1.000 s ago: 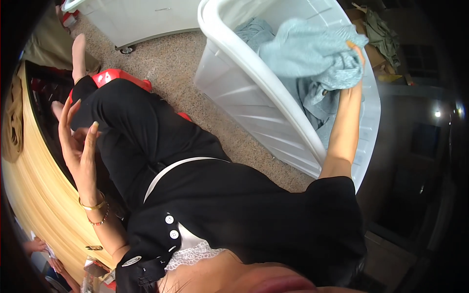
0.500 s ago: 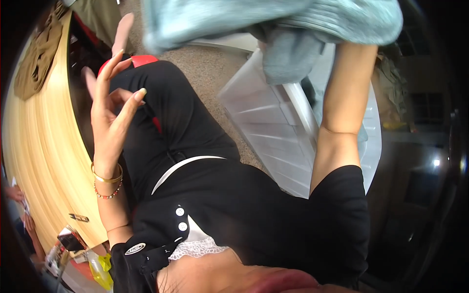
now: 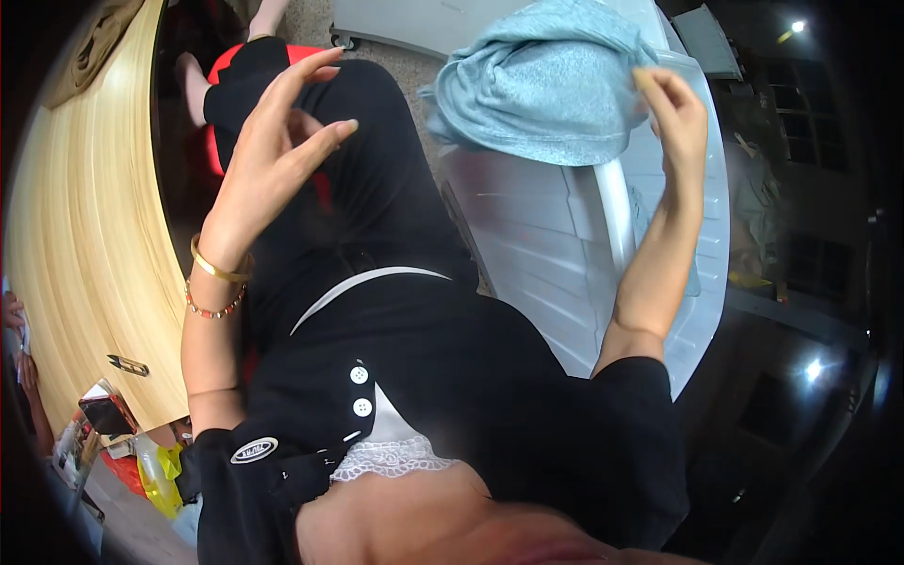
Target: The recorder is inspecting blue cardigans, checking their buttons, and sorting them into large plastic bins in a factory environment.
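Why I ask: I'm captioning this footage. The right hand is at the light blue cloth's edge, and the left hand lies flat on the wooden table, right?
Not quite: the left hand isn't on the wooden table. The head view shows it raised above the dark trousers, fingers curved. The right hand is at the edge of the light blue cloth, as stated.

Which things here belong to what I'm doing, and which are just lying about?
Seemingly in use:
light blue garment, in your right hand
whitish bin beside you

Apparently lying about:
brown cloth and small dark tool on the table
yellow bag
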`<move>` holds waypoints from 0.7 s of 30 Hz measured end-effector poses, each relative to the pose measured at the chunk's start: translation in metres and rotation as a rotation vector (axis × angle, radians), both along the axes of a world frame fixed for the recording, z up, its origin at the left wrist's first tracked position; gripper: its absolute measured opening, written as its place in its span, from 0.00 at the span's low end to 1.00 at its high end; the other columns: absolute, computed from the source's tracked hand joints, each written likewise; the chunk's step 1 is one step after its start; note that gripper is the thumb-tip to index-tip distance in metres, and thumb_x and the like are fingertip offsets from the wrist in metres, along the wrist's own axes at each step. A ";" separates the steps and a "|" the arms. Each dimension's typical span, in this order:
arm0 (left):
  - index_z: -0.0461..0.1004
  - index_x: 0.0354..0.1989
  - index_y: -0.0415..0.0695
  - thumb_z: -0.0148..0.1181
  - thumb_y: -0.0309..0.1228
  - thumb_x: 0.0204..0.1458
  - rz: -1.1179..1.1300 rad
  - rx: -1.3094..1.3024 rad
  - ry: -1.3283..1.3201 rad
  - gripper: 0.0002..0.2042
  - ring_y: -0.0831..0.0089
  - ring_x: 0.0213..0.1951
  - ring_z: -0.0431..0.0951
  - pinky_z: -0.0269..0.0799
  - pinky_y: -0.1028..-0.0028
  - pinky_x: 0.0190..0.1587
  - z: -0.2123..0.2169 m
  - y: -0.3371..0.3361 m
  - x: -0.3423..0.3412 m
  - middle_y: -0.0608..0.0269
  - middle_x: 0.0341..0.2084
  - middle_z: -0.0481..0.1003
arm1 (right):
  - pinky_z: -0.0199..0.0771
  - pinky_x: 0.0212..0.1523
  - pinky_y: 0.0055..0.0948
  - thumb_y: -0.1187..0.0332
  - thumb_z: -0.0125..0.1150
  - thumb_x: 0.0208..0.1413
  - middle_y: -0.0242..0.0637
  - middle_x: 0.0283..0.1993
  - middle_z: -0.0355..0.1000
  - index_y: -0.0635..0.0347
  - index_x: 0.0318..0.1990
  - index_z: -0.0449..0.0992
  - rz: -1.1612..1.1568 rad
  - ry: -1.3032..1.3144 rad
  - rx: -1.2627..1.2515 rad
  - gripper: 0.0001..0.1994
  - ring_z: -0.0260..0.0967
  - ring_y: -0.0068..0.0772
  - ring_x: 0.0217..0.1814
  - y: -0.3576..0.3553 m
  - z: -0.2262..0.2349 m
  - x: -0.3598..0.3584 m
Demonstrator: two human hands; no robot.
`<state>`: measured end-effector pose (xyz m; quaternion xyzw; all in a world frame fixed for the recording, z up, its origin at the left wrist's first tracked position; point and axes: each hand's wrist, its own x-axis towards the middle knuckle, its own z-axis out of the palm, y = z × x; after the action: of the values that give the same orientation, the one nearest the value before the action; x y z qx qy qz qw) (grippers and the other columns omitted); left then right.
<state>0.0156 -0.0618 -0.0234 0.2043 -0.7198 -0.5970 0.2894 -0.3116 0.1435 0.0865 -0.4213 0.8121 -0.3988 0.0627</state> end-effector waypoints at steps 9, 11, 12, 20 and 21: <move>0.64 0.62 0.48 0.62 0.24 0.50 -0.147 -0.095 -0.088 0.29 0.85 0.25 0.68 0.67 0.82 0.30 -0.001 0.014 -0.017 0.61 0.50 0.68 | 0.51 0.22 0.20 0.39 0.58 0.52 0.26 0.21 0.65 0.60 0.29 0.77 -0.193 -0.298 0.350 0.27 0.54 0.17 0.20 0.049 -0.043 -0.013; 0.63 0.62 0.48 0.63 0.24 0.50 -0.147 -0.088 -0.089 0.29 0.85 0.25 0.68 0.67 0.82 0.30 0.001 0.016 -0.013 0.62 0.50 0.68 | 0.51 0.23 0.20 0.39 0.58 0.52 0.26 0.23 0.65 0.60 0.30 0.77 -0.192 -0.278 0.317 0.28 0.55 0.17 0.21 0.045 -0.049 -0.010; 0.63 0.63 0.48 0.63 0.24 0.50 -0.163 -0.073 -0.075 0.29 0.85 0.25 0.67 0.67 0.83 0.29 0.003 0.018 -0.016 0.62 0.50 0.68 | 0.52 0.23 0.20 0.38 0.58 0.52 0.26 0.24 0.66 0.61 0.31 0.77 -0.211 -0.244 0.289 0.28 0.56 0.17 0.23 0.049 -0.047 -0.010; 0.61 0.65 0.46 0.61 0.18 0.49 -0.183 -0.071 -0.160 0.32 0.87 0.25 0.65 0.65 0.85 0.28 -0.005 0.002 -0.009 0.61 0.54 0.66 | 0.74 0.39 0.25 0.65 0.52 0.62 0.34 0.37 0.76 0.62 0.39 0.76 -0.163 -0.435 -0.362 0.11 0.73 0.24 0.34 0.050 -0.055 -0.027; 0.60 0.65 0.47 0.61 0.17 0.49 -0.194 -0.096 -0.186 0.32 0.87 0.25 0.66 0.66 0.85 0.28 -0.002 -0.003 -0.006 0.61 0.55 0.66 | 0.75 0.43 0.30 0.66 0.50 0.63 0.37 0.40 0.76 0.64 0.42 0.75 -0.085 -0.545 -0.522 0.11 0.74 0.28 0.39 0.056 -0.041 -0.031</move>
<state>0.0091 -0.0653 -0.0253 0.1743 -0.7876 -0.5656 0.1716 -0.3429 0.1995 0.0460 -0.2673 0.6536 -0.6919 0.1505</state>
